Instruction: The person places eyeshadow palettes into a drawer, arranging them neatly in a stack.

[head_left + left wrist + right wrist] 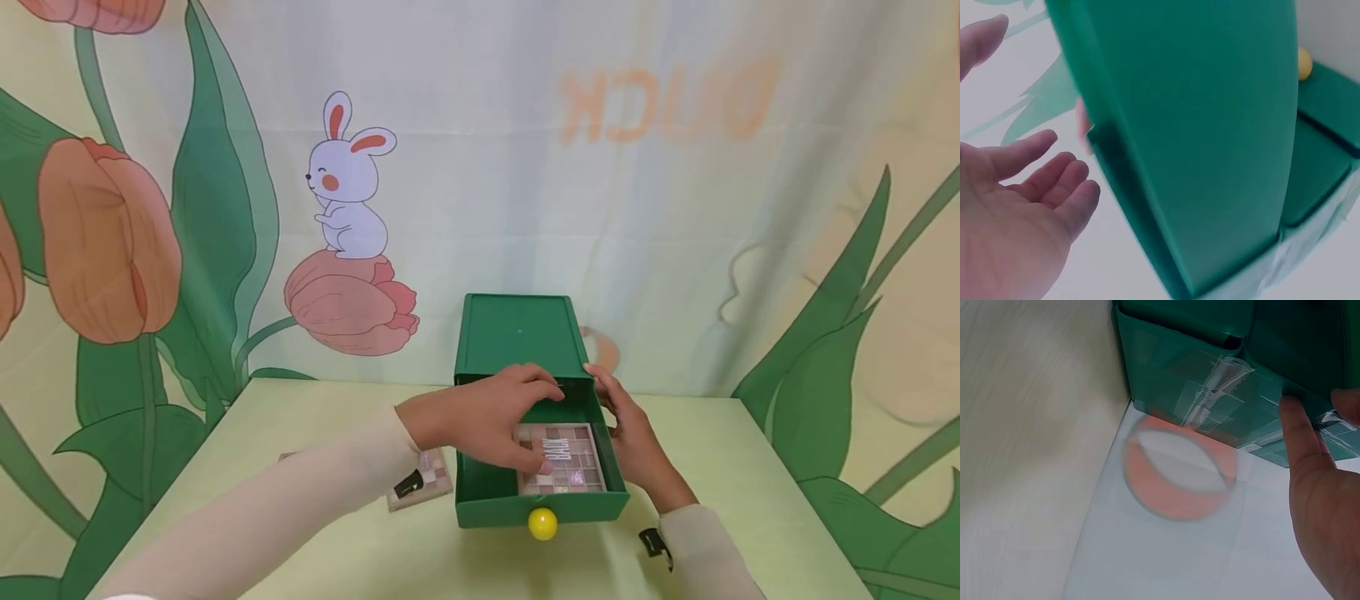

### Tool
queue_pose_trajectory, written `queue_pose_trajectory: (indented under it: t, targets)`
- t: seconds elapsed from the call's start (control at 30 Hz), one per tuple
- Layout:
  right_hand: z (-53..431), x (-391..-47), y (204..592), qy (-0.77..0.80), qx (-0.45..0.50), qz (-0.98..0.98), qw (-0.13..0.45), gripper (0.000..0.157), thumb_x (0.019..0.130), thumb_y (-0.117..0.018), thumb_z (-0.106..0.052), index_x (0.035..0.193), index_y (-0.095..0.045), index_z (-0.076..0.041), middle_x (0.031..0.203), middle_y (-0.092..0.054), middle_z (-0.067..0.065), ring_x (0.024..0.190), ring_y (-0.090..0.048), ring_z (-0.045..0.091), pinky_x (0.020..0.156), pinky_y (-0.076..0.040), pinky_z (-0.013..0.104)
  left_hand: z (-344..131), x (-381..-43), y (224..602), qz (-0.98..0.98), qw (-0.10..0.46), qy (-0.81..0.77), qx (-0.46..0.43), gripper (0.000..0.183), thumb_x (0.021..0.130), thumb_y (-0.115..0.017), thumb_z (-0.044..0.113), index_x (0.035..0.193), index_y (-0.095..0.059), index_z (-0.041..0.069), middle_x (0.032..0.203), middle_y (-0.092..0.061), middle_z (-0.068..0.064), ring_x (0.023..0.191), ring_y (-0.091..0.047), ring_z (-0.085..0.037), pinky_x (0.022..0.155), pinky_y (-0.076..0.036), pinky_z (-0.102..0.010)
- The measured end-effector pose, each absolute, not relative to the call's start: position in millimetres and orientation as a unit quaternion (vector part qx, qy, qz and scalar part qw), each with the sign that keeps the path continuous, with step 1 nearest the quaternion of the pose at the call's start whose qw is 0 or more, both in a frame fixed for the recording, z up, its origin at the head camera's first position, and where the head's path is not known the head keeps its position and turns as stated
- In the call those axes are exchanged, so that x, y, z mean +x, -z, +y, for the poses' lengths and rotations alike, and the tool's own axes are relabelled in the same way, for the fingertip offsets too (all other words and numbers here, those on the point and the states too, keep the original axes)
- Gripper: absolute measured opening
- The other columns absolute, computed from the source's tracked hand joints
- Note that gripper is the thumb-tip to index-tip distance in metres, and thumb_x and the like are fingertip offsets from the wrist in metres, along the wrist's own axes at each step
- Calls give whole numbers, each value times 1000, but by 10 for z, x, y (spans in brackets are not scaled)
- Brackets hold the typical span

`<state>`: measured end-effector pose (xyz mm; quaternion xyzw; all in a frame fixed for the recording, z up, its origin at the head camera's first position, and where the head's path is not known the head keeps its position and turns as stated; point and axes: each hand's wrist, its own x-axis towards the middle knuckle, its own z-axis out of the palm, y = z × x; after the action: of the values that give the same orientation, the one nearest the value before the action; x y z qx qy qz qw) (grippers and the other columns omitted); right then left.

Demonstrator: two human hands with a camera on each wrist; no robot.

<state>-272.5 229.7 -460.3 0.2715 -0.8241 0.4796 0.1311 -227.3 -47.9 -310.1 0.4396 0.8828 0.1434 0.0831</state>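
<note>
A green cabinet (517, 333) stands with its drawer (540, 510) pulled out toward me. In the drawer's right part lies a flat square case (577, 479) patterned in pink and brown checks, lettered "BACK". My left hand (480, 421) is over the drawer, its thumb above the case and its fingers spread toward the cabinet's opening. In the left wrist view the same hand (1022, 212) has loosely bent fingers with nothing between them. My right hand (637, 442) touches the cabinet's right side, an extended finger (1300, 428) against the green wall.
A second checked case (423, 483) lies on the table (675, 417) left of the drawer, partly hidden by my left sleeve. A round yellow knob (543, 524) sticks out from the drawer front. Behind the cabinet hangs a printed curtain (487, 167).
</note>
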Motion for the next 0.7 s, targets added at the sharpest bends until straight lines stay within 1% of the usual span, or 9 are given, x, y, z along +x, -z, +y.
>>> queue_pose_trajectory:
  t: [0.2,0.33,0.53,0.7]
  targets:
    - [2305,-2731,4618,-477,271,-825,136,96,90,-83,-5,165,-29,-29,144,-56,17,134,-55,46,91,-57,69,-766,-2177,2950,885,60,-200,415,79,92,-76,46,157,-46,14,161,-40,1,146,-40,-17,116,-50,-40]
    - [2300,-2728,4601,-474,274,-825,142,97,89,-83,-3,166,-29,-28,145,-56,18,133,-55,46,90,-59,67,-965,-2117,2899,889,46,-223,396,79,91,-79,46,157,-47,16,160,-40,2,146,-40,-17,116,-50,-41]
    - [2293,-2734,4586,-470,280,-825,143,98,89,-82,0,167,-27,-27,148,-54,19,134,-55,44,89,-61,62,-1252,-2075,2910,904,29,-234,357,83,88,-82,49,157,-47,19,159,-41,3,146,-43,-20,115,-50,-48]
    - [2287,-2742,4609,-474,277,-824,139,98,90,-82,-1,167,-28,-28,148,-54,19,134,-55,45,89,-60,64,-1469,-2141,3068,918,24,-234,318,85,86,-85,47,157,-47,18,158,-44,1,146,-46,-25,115,-49,-55]
